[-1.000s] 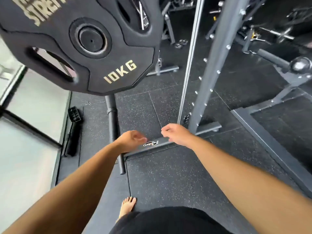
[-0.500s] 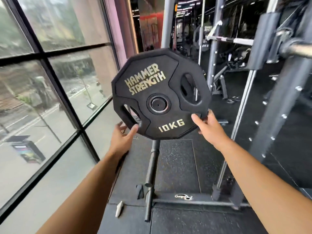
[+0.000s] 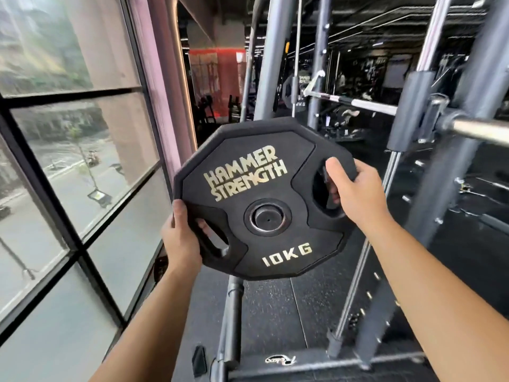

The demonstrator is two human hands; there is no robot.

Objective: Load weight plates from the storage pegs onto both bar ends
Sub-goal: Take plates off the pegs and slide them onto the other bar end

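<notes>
My left hand (image 3: 181,238) grips the 10 kg plate (image 3: 264,175) at eight o'clock and my right hand (image 3: 355,194) at three, fingers through its slots, to draw it squarely off the storage peg (image 3: 268,216). The bar end (image 3: 479,130) is at two o'clock.

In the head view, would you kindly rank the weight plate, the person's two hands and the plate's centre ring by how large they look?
1. The weight plate, clearly largest.
2. The right hand and the left hand look about alike, so I leave them tied.
3. The centre ring, smallest.
</notes>
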